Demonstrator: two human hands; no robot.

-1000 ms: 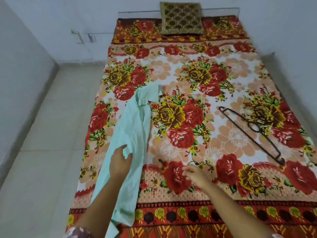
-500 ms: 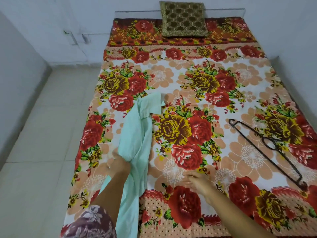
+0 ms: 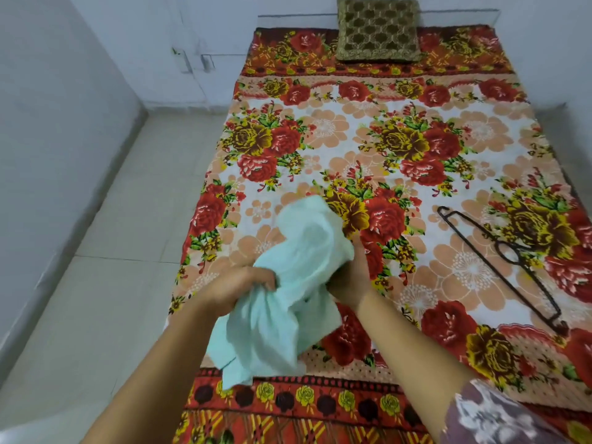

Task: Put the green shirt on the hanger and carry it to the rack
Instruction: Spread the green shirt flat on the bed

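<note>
Green shirt [image 3: 288,283]: bunched, gripped by left hand [image 3: 234,291] and right hand [image 3: 347,278] above bed [image 3: 448,129]; hanger [image 3: 499,267] lying apart.

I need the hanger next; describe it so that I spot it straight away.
Find the big red-and-yellow floral bedspread. On its right half, to the right of the green shirt that the left hand and right hand grip, lies the hanger. It is the only thin dark wire shape there, flat, slanted, clear of shirt and hands.
</note>
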